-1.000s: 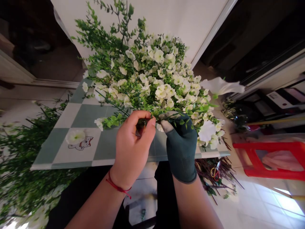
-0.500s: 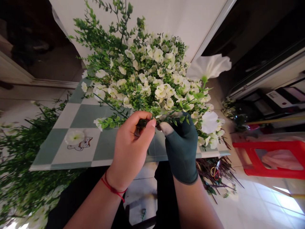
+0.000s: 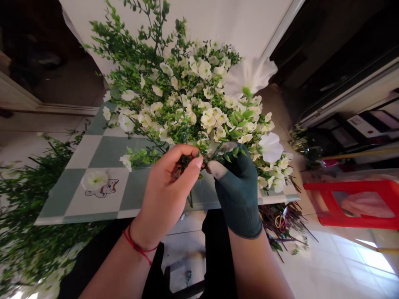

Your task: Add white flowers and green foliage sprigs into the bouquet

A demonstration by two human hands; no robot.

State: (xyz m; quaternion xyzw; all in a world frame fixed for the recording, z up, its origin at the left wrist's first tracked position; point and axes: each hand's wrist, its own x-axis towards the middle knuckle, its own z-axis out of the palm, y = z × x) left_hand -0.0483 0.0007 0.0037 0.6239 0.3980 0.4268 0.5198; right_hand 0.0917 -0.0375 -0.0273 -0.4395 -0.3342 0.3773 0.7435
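Pinching stems (image 3: 215, 152), left grip (image 3: 170, 180) just beside gloved right grip (image 3: 236, 185)

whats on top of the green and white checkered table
A dense heap of small white flowers with green leaves, and one round white flower by a printed cartoon animal. The table beneath the heap cannot be seen.

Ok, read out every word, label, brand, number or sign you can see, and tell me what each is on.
Nothing I can read.
White binder-like item, right side: faint markings, too small and blurred to read.
Tablecloth: a printed cartoon animal, partly covered by a white flower; no legible words.
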